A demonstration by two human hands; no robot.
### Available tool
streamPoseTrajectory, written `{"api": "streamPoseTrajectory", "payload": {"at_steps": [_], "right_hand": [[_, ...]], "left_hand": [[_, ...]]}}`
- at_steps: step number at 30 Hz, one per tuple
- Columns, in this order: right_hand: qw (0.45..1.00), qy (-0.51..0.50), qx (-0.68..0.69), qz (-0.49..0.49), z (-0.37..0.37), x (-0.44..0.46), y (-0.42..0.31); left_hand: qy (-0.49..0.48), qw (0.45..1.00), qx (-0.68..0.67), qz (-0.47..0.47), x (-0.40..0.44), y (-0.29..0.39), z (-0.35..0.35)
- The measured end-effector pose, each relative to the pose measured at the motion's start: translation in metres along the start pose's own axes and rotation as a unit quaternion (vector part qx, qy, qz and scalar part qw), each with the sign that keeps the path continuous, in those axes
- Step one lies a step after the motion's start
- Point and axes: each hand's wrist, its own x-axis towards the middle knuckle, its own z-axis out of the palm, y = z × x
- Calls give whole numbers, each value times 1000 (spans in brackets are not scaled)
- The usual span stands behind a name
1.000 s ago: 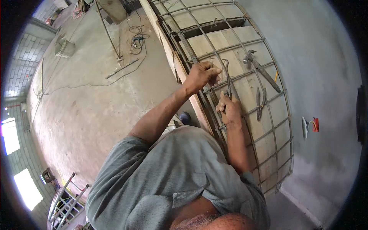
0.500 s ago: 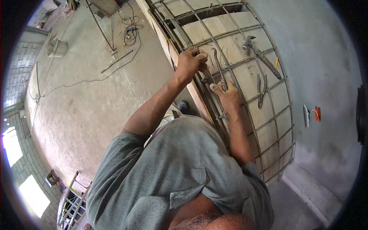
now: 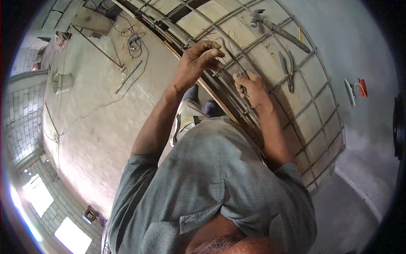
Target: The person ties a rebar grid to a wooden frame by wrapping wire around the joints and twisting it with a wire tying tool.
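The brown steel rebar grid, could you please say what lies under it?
Pale flat wooden boards show through the grid's openings. Patches behind the bare right hand, steel claw hammer and dark metal pliers cannot be seen.

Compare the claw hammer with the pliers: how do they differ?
The claw hammer is longer; the pliers are shorter. The hammer has one handle; the pliers have two, spread apart. The hammer lies farther from the right hand than the pliers. Both rest on the rebar grid.

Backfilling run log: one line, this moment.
right hand: gripping hooked tool | left hand: near tool's tip | hammer, pliers: on rebar grid
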Motion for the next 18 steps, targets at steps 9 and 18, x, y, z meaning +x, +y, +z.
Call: {"api": "streamPoseTrajectory", "payload": {"at_steps": [9,18], "right_hand": [[998,34,0,-46,-17,8,5],[920,80,-370,-102,-12,15,1]], "left_hand": [[116,990,80,-7,16,-24,10],[130,984,125,-6,21,-28,25]]}}
